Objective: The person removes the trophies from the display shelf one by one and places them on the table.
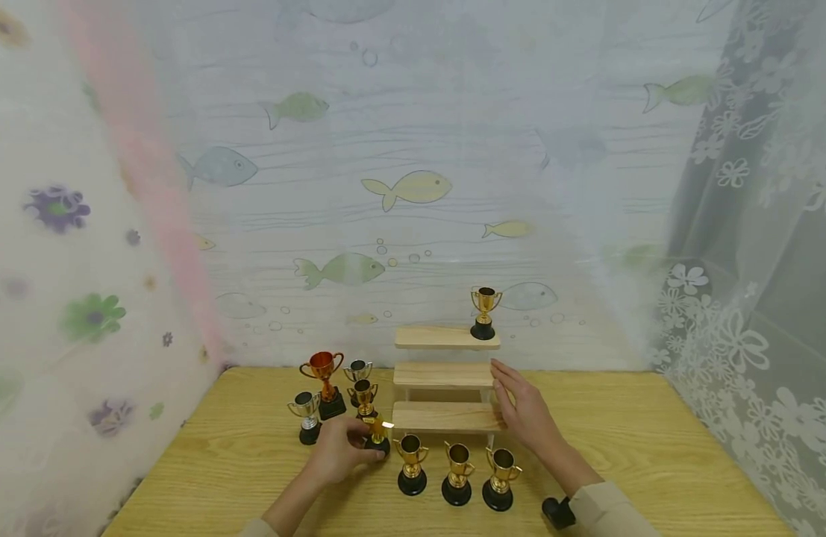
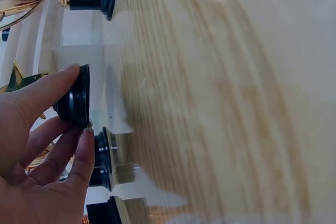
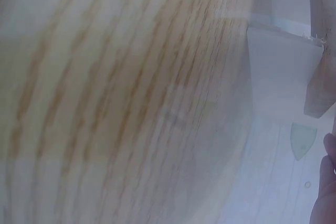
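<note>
My left hand (image 1: pixel 339 451) pinches a small star trophy (image 2: pixel 73 100) by its round black base, thumb on one side and fingers on the other. A gold star shows above that base in the left wrist view, partly hidden by the thumb. The trophy is close over the table, left of a three-tier wooden display stand (image 1: pixel 442 374). With fingers extended, my right hand (image 1: pixel 528 409) is at the stand's right end, fingertips at the middle board's edge. Only a few fingers (image 3: pixel 324 192) of it show in the right wrist view. One gold trophy cup (image 1: pixel 485 309) stands on the top board, at its right end.
Three gold cups, the middle one (image 1: pixel 458 473) among them, stand in front of the stand. Behind my left hand are a bronze-coloured cup (image 1: pixel 323 373), a silver cup (image 1: pixel 307 414) and others. A black object (image 1: pixel 558 513) lies by my right sleeve. A fish-patterned curtain (image 1: pixel 413 224) hangs behind.
</note>
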`<act>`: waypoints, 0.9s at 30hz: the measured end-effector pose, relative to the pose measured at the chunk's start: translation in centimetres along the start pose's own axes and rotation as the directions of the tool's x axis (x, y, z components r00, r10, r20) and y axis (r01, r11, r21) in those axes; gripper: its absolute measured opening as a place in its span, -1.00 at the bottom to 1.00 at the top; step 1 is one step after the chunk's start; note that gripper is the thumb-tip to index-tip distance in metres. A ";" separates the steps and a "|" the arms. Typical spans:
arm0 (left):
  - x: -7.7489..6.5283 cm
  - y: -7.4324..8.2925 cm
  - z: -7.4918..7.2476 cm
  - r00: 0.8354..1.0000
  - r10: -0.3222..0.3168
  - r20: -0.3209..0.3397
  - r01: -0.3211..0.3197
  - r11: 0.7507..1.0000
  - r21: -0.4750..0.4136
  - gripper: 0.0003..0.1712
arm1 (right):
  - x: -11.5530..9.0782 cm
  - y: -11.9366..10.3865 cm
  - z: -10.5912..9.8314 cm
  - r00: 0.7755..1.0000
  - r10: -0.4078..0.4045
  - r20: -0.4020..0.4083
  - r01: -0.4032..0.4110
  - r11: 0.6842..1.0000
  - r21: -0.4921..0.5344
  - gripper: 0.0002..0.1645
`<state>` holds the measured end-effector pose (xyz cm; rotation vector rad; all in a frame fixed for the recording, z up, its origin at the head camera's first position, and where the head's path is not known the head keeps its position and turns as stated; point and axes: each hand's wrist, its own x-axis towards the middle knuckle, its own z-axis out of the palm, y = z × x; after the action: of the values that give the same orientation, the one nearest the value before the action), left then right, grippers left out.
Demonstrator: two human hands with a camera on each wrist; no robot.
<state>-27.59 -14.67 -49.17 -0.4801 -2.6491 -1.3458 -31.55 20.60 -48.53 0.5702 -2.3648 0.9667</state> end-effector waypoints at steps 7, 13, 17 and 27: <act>0.0 -0.4 0.1 1.000 0.001 0.021 -0.001 1.000 0.021 -0.61 | 0.2 0.0 0.0 1.000 -0.012 0.001 0.012 1.000 0.004 -0.55; -0.1 -0.6 0.1 0.999 -0.019 0.034 0.018 0.999 0.027 -0.61 | 0.2 0.0 -0.1 1.000 -0.026 -0.007 0.026 1.000 -0.004 -0.55; -0.1 -0.6 0.1 0.998 -0.038 0.048 0.037 0.999 0.014 -0.64 | 0.2 -0.1 0.0 0.999 -0.038 -0.022 0.038 0.999 -0.017 -0.56; -0.3 -0.5 0.0 0.996 -0.058 0.071 0.057 0.998 0.017 -0.62 | 0.0 -0.2 0.0 1.000 -0.009 -0.016 0.009 1.000 -0.014 -0.56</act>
<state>-27.53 -15.02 -49.66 -0.4618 -2.7491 -1.3486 -31.43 20.49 -48.49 0.5656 -2.3509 0.9472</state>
